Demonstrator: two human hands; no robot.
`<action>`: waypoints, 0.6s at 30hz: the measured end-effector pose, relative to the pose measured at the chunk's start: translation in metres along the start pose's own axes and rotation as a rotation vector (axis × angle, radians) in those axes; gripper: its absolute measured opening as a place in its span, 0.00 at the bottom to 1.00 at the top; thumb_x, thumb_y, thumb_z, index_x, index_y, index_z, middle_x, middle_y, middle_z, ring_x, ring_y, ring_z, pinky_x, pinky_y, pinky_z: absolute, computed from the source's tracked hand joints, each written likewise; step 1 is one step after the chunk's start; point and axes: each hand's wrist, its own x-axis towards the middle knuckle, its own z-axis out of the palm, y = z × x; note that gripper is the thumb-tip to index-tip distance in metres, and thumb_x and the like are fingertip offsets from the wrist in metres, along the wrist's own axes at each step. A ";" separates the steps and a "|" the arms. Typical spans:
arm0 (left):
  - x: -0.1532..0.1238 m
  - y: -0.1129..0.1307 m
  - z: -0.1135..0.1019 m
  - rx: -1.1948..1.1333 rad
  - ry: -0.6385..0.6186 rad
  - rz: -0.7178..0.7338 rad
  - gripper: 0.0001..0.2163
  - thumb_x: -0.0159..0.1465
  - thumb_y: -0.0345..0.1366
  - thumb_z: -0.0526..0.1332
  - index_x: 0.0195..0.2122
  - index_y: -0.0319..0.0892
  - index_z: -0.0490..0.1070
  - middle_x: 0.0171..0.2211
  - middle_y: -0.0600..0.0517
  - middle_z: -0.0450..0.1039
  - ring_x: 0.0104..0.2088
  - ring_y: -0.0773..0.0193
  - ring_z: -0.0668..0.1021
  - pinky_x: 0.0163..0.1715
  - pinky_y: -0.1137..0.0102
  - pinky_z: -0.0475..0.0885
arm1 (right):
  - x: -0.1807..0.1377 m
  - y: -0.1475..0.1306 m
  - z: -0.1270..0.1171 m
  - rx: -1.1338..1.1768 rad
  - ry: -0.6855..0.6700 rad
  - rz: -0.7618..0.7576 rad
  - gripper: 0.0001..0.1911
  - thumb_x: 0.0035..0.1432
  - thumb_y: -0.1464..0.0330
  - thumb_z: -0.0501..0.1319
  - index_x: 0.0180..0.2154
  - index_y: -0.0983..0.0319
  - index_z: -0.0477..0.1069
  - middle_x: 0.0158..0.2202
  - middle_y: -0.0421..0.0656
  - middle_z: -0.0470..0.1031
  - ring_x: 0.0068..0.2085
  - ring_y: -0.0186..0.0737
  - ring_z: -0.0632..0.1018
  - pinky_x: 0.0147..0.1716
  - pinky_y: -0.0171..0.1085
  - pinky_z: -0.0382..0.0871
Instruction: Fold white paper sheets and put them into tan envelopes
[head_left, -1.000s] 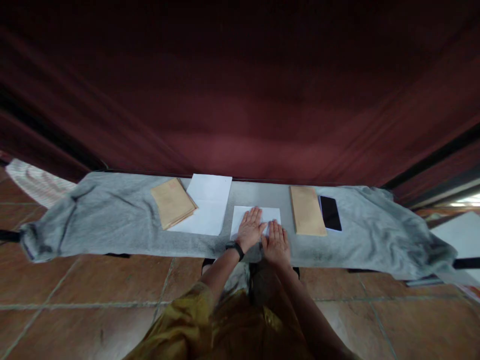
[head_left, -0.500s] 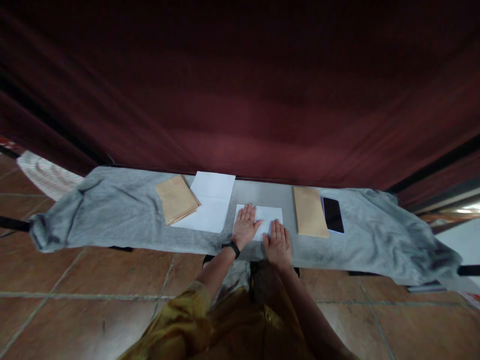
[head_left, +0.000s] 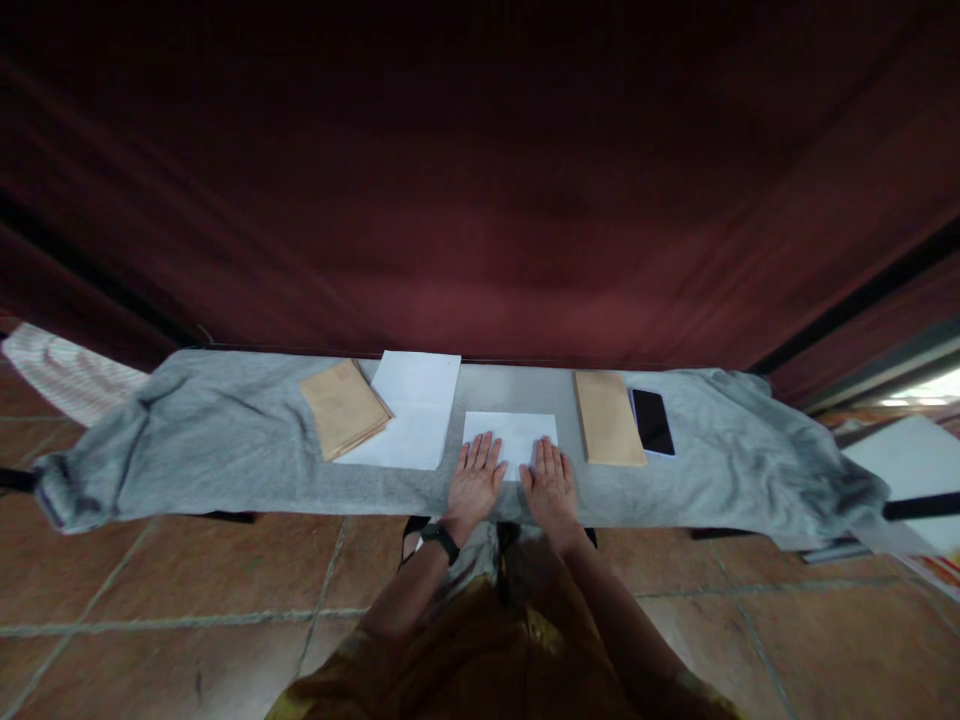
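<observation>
A folded sheet of white paper (head_left: pixel 510 430) lies on the grey cloth in front of me. My left hand (head_left: pixel 477 482) rests flat on its near left part, fingers stretched out and a dark band on the wrist. On the near right part lies my right hand (head_left: pixel 550 488), also flat with its fingers extended. Larger white sheets (head_left: pixel 420 410) are to the left, partly covered by a small pile of brown envelopes (head_left: pixel 345 408). To the right of the paper is another stack of brown envelopes (head_left: pixel 609 420).
A phone (head_left: pixel 653 422) with a dark screen lies just right of the right-hand envelopes. The long, narrow surface is draped with a wrinkled grey cloth (head_left: pixel 225 430). Behind it hangs a dark red curtain (head_left: pixel 480 250). Tiled floor (head_left: pixel 255 565) shows below.
My left hand has slid back toward me and to the left, uncovering more of the folded paper. My right hand stays on the near right part. The view has shifted slightly.
</observation>
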 end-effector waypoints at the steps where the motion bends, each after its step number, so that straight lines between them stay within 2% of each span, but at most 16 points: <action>1: -0.002 0.000 -0.001 -0.008 -0.004 0.024 0.25 0.75 0.44 0.46 0.70 0.45 0.57 0.72 0.48 0.52 0.72 0.55 0.55 0.71 0.53 0.51 | 0.001 0.000 -0.001 0.001 -0.013 0.006 0.31 0.73 0.61 0.47 0.69 0.73 0.53 0.69 0.61 0.59 0.69 0.54 0.61 0.67 0.56 0.52; 4: -0.003 -0.002 -0.001 -0.015 -0.008 0.038 0.25 0.74 0.46 0.47 0.70 0.47 0.57 0.72 0.50 0.54 0.72 0.54 0.56 0.71 0.51 0.52 | 0.010 -0.005 -0.004 0.009 -0.074 0.030 0.30 0.73 0.62 0.46 0.69 0.72 0.56 0.69 0.60 0.59 0.70 0.55 0.60 0.68 0.58 0.49; 11: 0.000 -0.001 -0.003 0.027 -0.046 0.048 0.24 0.73 0.43 0.48 0.69 0.45 0.61 0.72 0.48 0.53 0.72 0.54 0.55 0.71 0.50 0.51 | 0.055 -0.033 0.005 0.108 -0.250 -0.070 0.29 0.74 0.61 0.41 0.69 0.66 0.57 0.72 0.50 0.56 0.71 0.47 0.58 0.70 0.51 0.47; 18: 0.000 -0.001 -0.002 0.001 -0.043 0.030 0.26 0.73 0.45 0.48 0.70 0.44 0.58 0.72 0.47 0.54 0.72 0.53 0.55 0.71 0.51 0.48 | 0.069 -0.026 0.019 0.076 -0.206 -0.087 0.29 0.74 0.61 0.43 0.70 0.65 0.55 0.71 0.50 0.56 0.71 0.46 0.59 0.69 0.50 0.48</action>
